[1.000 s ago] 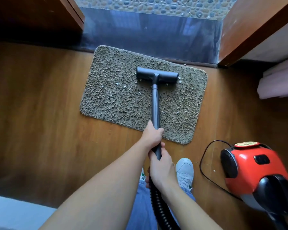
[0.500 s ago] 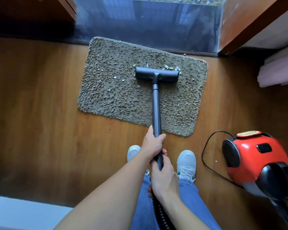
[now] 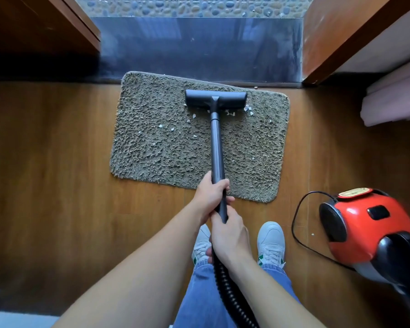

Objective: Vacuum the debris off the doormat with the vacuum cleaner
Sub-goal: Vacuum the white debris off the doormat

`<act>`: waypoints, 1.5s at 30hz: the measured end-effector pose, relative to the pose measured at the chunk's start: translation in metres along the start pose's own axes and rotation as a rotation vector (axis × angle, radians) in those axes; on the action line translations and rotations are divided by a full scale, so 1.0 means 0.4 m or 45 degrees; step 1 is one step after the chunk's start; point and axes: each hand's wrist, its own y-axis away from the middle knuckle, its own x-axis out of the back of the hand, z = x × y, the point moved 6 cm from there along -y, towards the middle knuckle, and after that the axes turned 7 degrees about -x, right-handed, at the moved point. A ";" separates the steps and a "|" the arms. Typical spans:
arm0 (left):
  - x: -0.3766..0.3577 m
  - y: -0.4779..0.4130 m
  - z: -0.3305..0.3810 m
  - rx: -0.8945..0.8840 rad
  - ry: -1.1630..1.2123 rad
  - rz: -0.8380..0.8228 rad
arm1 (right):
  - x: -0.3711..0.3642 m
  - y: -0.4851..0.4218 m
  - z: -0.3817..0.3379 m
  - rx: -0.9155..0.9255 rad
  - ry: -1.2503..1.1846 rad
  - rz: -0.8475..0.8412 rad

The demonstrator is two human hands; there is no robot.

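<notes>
Doormat (image 3: 166,147): on floor (image 3: 57,162), just before threshold (image 3: 199,48).
Nozzle (image 3: 216,100): on doormat's far part; debris (image 3: 230,112) along its near edge.
Wand (image 3: 217,147): from nozzle back across doormat.
Vacuum cleaner body (image 3: 365,228): on floor, right of doormat.

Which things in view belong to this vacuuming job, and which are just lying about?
Job: doormat, debris, nozzle, wand held by left hand and right hand, hose, red vacuum, cord.
Lying about: pink fabric, door.

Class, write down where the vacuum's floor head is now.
In the head view, the floor head rests on the doormat near its far edge, right of centre, with white scraps along its near side.
</notes>
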 end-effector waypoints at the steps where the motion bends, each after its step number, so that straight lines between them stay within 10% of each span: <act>1: -0.003 0.009 -0.006 0.006 -0.012 -0.013 | 0.004 0.014 0.010 -0.010 -0.022 -0.010; 12: -0.115 0.120 -0.165 0.082 -0.205 -0.171 | 0.057 0.075 0.227 -0.087 -0.117 0.149; 29: -0.185 -0.021 -0.012 -0.011 -0.192 -0.059 | 0.122 -0.047 0.075 -0.041 -0.400 -0.014; 45: -0.241 0.096 -0.191 0.082 -0.222 0.031 | 0.185 0.020 0.250 -0.068 0.041 0.061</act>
